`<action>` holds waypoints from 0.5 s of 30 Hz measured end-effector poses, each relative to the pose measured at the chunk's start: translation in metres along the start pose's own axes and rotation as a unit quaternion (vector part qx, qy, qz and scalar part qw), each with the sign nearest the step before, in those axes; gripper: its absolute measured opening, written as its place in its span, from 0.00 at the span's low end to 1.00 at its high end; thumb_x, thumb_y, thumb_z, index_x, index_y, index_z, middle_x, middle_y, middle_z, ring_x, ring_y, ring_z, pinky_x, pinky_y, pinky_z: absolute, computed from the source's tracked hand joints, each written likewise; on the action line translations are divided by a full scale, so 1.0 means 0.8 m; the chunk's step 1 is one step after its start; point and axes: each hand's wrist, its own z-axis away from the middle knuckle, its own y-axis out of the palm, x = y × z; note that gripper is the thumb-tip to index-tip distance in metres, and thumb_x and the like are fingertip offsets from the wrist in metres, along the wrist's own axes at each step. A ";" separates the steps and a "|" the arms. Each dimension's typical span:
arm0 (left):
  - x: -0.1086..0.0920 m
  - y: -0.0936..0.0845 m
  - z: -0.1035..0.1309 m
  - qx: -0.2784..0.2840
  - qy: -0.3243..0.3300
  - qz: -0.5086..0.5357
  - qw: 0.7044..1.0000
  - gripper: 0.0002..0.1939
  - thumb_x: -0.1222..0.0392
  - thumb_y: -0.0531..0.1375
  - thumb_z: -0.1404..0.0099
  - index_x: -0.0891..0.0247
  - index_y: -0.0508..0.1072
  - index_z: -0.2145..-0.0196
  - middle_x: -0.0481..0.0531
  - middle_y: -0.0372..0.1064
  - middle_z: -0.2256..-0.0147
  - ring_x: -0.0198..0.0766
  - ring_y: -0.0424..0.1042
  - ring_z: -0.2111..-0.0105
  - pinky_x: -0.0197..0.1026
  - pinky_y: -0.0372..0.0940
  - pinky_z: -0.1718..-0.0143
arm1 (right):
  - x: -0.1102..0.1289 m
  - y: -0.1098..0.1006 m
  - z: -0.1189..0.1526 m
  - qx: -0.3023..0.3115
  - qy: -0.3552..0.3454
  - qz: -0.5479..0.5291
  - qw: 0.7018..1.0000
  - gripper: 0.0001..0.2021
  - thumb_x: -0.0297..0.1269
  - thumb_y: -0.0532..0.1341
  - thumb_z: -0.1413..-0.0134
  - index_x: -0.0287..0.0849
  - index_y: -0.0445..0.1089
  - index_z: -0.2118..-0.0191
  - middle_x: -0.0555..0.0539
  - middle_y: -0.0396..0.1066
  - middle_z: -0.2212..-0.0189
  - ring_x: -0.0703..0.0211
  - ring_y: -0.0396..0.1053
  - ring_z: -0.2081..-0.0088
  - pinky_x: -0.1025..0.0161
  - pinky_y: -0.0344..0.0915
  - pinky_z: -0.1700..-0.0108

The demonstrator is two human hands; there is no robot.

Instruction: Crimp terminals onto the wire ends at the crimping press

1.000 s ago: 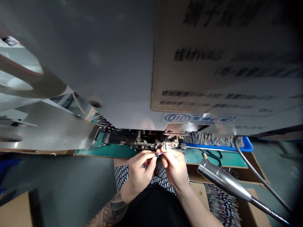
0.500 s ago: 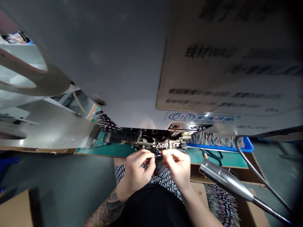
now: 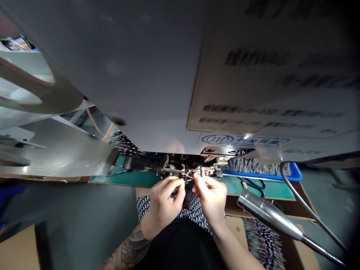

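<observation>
At the front of a terminal crimping machine (image 3: pixel 168 170), my left hand (image 3: pixel 164 202) is closed in a pinch on thin wires, just short of the metal tooling. My right hand (image 3: pixel 210 198) faces it from the right, thumb and forefinger pressed together at the same wires. A short stretch of the thin wires (image 3: pixel 189 176) shows in the narrow gap between both sets of fingertips. The wire ends are too small to make out, and the rest of their length is hidden by my hands.
The machine's grey housing (image 3: pixel 140 93) hangs close overhead. To the right, a blue tray (image 3: pixel 295 172) holds many coloured wires on the green tabletop (image 3: pixel 281 192). A metal lamp neck (image 3: pixel 267 213) slants in at right, beside a carton of wire bundles (image 3: pixel 263 240). More wires (image 3: pixel 123 142) lie behind at left.
The right thumb has pushed forward towards the tooling, and its fingers have closed further over the wires. Less wire shows between my hands. My left hand has barely moved.
</observation>
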 end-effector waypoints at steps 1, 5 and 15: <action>0.000 0.000 0.000 -0.003 0.002 -0.003 1.000 0.07 0.72 0.63 0.30 0.63 0.80 0.59 0.54 0.81 0.64 0.38 0.81 0.66 0.37 0.74 0.66 | 0.001 0.001 0.001 -0.001 -0.001 0.003 1.000 0.25 0.51 0.72 0.39 0.41 0.74 0.82 0.52 0.65 0.87 0.65 0.58 0.83 0.66 0.56 0.80; 0.000 0.000 -0.001 -0.009 0.016 -0.026 1.000 0.08 0.72 0.63 0.30 0.63 0.80 0.59 0.54 0.82 0.63 0.40 0.81 0.65 0.39 0.75 0.63 | 0.011 0.002 0.004 0.007 0.010 0.014 1.000 0.26 0.52 0.70 0.37 0.41 0.73 0.81 0.53 0.64 0.87 0.64 0.59 0.84 0.66 0.56 0.81; 0.007 -0.027 -0.011 0.103 0.032 0.010 0.994 0.06 0.70 0.59 0.32 0.62 0.76 0.64 0.52 0.76 0.71 0.39 0.74 0.71 0.40 0.69 0.69 | 0.022 -0.023 -0.003 0.152 0.029 -0.009 0.988 0.17 0.50 0.74 0.43 0.43 0.81 0.74 0.51 0.71 0.86 0.61 0.64 0.86 0.64 0.65 0.83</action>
